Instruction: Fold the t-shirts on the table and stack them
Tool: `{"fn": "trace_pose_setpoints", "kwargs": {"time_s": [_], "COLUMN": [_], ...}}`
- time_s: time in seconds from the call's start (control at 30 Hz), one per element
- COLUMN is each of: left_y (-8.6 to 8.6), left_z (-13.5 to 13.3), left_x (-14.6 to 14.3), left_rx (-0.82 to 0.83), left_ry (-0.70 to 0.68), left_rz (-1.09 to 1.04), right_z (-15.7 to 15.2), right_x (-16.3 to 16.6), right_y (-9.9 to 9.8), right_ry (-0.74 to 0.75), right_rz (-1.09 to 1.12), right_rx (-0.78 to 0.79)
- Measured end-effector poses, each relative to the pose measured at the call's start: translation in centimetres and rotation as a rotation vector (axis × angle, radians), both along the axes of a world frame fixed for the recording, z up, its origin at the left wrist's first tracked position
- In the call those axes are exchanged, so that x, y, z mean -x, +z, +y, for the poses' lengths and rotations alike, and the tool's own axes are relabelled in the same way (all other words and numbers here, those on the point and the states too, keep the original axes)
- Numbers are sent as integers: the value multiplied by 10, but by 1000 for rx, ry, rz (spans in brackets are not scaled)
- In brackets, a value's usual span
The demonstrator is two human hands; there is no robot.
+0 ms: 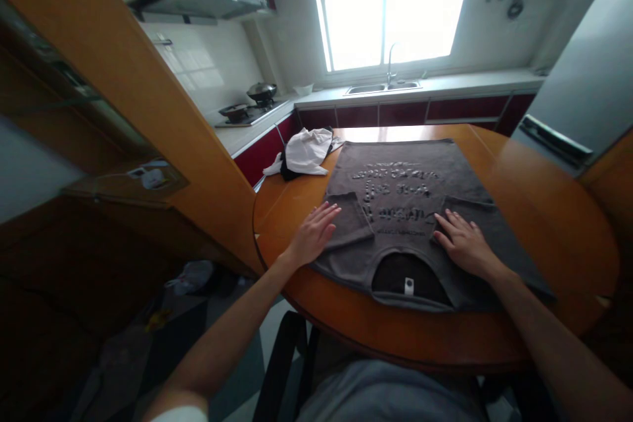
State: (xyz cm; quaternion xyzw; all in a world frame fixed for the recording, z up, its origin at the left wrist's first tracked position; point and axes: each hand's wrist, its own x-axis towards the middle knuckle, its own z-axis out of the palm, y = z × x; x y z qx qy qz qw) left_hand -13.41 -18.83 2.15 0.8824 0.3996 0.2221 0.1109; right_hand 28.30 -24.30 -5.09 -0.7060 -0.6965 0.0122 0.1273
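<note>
Well, your left hand (311, 236) and right hand (465, 244) lie flat, holding nothing; dragging either sideways would likely rumple the shirt (403, 201).

A window (351, 6) (glaring white) stands above dark red cabinets (403, 113).

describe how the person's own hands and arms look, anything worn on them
The left hand and right hand are ungloved, with no watch or bracelet visible on either wrist. A white sleeve edge shows on the left arm; the right arm is bare as far as the view shows.
</note>
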Motion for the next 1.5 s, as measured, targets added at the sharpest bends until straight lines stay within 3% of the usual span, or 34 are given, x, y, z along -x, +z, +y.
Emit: {"fn": "trace_pose_setpoints", "kwargs": {"time_s": [0.1, 0.27, 0.4, 0.47, 0.53, 0.67, 0.8, 0.93, 1.23, 1.5], "left_y": [-2, 9, 5, -4, -14, -30, -37, -40, -42, -45], "left_z": [-1, -6, -30, -46, -62, -86, -99, -107, -128, -136], "left_x": [6, 27, 39, 43, 44, 45, 46, 47, 39, 34], "left_rx": [107, 14, 3, -34, -93, -148, -252, -280, -185, -144], "left_ry": [0, 314, 299, 244, 248, 183, 211, 266, 374, 410], "left_rz": [-62, -411, -309, -217, -177, -94, -30, -4, -3, -50], "right_z": [0, 2, -2, -6, -7, -8, -9, 0, 19, 19], "right_x": [0, -5, -6, -1, 8, 40, 80, 116, 175, 180], "right_y": [0, 11, 31, 41, 48, 60, 76, 87, 82, 76], "right_ry": [-5, -42, -216, -228, -181, 76, 335, 497, 649, 698], "right_rz": [35, 308, 492, 516, 537, 471, 341, 228, -27, -291], "right_rx": [-9, -132, -341, -388, -366, -233, -139, -98, -1, -114]}}
